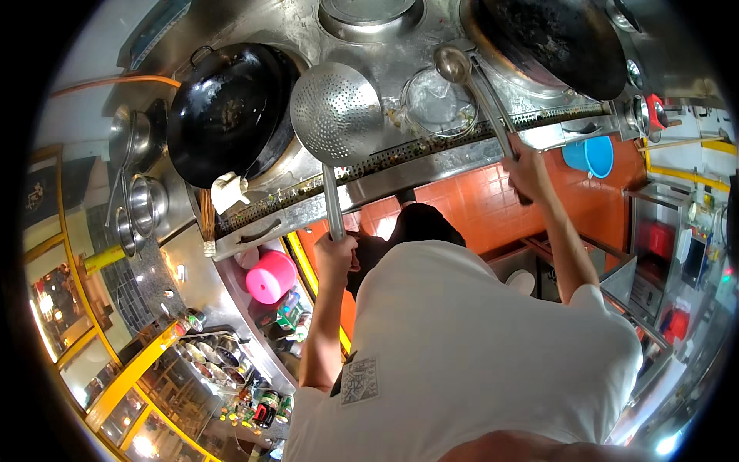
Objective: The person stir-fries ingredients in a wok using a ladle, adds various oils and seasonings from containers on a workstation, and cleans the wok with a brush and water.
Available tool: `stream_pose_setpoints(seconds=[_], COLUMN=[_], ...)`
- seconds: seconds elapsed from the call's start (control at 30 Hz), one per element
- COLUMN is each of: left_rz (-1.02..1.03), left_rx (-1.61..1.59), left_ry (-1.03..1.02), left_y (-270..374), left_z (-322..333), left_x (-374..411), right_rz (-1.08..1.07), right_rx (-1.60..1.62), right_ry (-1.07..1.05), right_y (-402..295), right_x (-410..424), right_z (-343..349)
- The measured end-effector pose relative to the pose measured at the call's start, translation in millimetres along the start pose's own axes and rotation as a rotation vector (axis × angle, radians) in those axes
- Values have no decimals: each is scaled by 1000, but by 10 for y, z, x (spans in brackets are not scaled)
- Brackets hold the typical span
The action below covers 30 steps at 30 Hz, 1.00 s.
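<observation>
My left hand (336, 258) is closed around the handle of a large perforated metal skimmer (335, 112). The skimmer's round head hangs over the steel range, overlapping the rim of the left wok. In my right hand (526, 173) is a metal ladle (453, 63), its bowl up over the range near the right wok. A second long metal handle (493, 92) runs alongside the ladle into the same hand; what tool it belongs to is unclear. The black left wok (228, 115) sits tilted on its burner. The darkened right wok (554, 43) also leans on its burner.
A perforated drain channel (415, 151) with food scraps lines the range's front. A round metal-rimmed item (440, 103) rests on the range. A white cloth (227, 193) and a bamboo brush (208, 219) lie left. Below are a pink container (271, 277) and a blue bucket (594, 157).
</observation>
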<state>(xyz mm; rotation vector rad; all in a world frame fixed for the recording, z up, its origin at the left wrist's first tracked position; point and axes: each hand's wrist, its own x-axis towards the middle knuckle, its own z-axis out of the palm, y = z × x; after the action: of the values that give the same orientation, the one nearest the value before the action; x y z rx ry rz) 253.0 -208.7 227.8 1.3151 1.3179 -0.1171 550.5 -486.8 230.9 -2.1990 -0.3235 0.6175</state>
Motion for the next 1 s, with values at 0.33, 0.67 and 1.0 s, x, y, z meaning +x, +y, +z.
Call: stream_pose_setpoints(seconds=[0.33, 0.67, 1.0], left_rz=[69, 84, 5], left_rx=[-61, -162, -247], left_ry=[75, 89, 77], left_y=[141, 68, 53], left_z=[-179, -221, 34], left_x=[73, 54, -41], right_rz=[509, 56, -293], right_rx=[1235, 223, -127], right_ry=[-271, -208, 13], right_y=[174, -535, -889], right_x=[171, 790, 2052], right_z=[759, 454, 521])
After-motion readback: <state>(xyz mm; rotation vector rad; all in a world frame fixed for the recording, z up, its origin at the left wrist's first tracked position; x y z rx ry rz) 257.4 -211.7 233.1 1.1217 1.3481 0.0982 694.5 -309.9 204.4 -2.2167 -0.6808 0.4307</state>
